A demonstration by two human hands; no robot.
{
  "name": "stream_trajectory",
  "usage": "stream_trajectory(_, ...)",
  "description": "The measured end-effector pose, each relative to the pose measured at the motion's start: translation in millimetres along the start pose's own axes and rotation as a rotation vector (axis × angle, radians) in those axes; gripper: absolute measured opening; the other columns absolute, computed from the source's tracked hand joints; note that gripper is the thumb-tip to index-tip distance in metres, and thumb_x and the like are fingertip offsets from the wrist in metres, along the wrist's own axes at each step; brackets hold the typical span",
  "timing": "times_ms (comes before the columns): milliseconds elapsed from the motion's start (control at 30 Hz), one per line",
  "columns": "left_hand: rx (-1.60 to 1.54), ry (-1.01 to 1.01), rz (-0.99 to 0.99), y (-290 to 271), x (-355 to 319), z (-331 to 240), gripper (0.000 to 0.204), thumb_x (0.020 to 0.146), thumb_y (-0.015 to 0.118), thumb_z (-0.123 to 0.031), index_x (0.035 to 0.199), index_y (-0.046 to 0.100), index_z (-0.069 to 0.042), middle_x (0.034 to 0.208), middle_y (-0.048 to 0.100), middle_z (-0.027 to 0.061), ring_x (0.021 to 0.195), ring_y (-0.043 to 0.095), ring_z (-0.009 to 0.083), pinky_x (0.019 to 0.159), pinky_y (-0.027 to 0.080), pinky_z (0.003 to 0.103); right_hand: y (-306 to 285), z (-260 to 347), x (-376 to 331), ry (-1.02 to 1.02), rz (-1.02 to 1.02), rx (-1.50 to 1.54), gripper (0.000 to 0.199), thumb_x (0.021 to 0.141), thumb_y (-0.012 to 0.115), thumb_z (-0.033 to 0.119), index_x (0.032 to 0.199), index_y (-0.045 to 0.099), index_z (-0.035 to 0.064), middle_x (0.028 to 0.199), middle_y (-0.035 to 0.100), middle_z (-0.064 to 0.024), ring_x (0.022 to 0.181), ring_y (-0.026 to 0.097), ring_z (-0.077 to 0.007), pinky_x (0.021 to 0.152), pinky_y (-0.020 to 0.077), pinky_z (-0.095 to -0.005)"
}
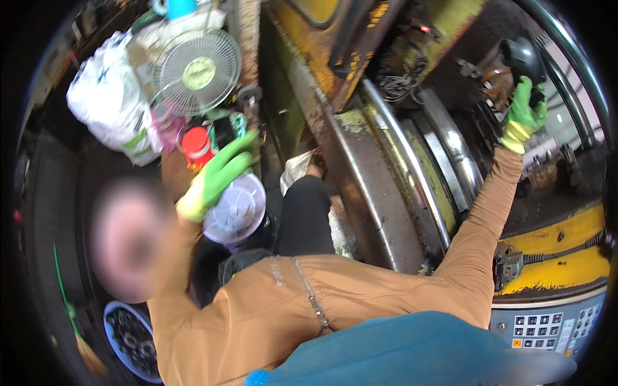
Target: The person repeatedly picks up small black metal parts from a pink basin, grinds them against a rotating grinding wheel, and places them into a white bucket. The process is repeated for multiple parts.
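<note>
My left hand [222, 170], in a green and yellow glove, hangs over a pale basin [237, 209] with its fingers stretched out and nothing in them. Small things too blurred to name lie in the basin. Just beyond the fingers stands a red-lidded container [197, 141]. On the far right, my gloved right hand [526, 110] is raised at the machine, its fingers curled about something dark. Right above those fingers is a black cup-shaped part [523, 56]; whether the hand holds it, I cannot tell.
A fan [198, 72] and a white plastic bag [109, 96] stand at the far left. Metal machine rails [412, 161] run between my arms. A button panel [541, 328] is at lower right. A blue tub [112, 350] of dark pieces sits at lower left, near a broom [90, 354].
</note>
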State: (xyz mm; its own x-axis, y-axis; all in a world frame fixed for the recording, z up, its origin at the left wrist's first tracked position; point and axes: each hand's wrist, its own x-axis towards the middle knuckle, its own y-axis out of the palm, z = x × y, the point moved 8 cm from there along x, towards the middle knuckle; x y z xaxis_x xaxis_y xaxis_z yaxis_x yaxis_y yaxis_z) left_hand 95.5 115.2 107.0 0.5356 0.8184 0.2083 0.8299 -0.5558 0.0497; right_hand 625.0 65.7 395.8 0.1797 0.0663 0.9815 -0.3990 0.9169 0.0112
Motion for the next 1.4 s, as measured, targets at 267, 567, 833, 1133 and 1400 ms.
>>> stream_trajectory(267,-0.996,0.099,-0.082,47,69,4,0.043,0.097,0.049,-0.038,0.126,0.057,-0.007,0.122,0.061,0.0129,0.112,0.062,0.0328,0.094,0.052,0.054,172,293,-214,-0.741,1.136,0.386,0.031,0.08,0.071,0.009,0.11,0.067,0.0059,0.099,0.068,-0.0147,0.088,0.067,-0.0312,0.077,0.0546,-0.0356)
stream_trajectory(567,-0.496,0.215,-1.082,-185,-222,177,0.035,0.099,0.045,-0.031,0.106,0.067,-0.005,0.097,0.07,0.0077,0.086,0.065,0.0187,0.084,0.052,0.031,283,113,-149,0.687,0.614,0.335,0.05,0.095,0.05,0.043,0.122,0.062,0.0019,0.123,0.061,-0.0167,0.1,0.064,-0.0277,0.077,0.0555,-0.0385)
stream_trajectory(833,1.059,-1.19,-1.219,-312,-456,252,0.035,0.082,0.069,-0.011,0.117,0.062,-0.007,0.109,0.068,0.0194,0.103,0.065,0.0378,0.087,0.051,0.045,359,98,-208,0.645,0.642,0.38,0.044,0.093,0.055,0.038,0.117,0.059,0.0004,0.099,0.065,-0.0146,0.077,0.066,-0.027,0.056,0.0565,-0.0382)
stream_trajectory(1133,1.31,-1.329,-0.924,-351,-424,236,0.032,0.08,0.066,-0.021,0.109,0.067,-0.009,0.107,0.068,0.022,0.104,0.065,0.0381,0.09,0.051,0.046,313,95,-225,0.797,0.451,0.467,0.036,0.088,0.063,0.033,0.103,0.063,0.0002,0.09,0.065,-0.0107,0.069,0.062,-0.0242,0.05,0.0545,-0.0373)
stream_trajectory(1400,0.016,-0.183,-1.012,-168,-279,214,0.04,0.091,0.064,-0.029,0.122,0.064,-0.003,0.115,0.066,0.0119,0.099,0.063,0.0214,0.082,0.052,0.033,203,139,-262,0.719,0.136,0.531,0.037,0.092,0.06,0.033,0.105,0.061,-0.0017,0.089,0.067,-0.0195,0.063,0.065,-0.0273,0.037,0.0529,-0.0306)
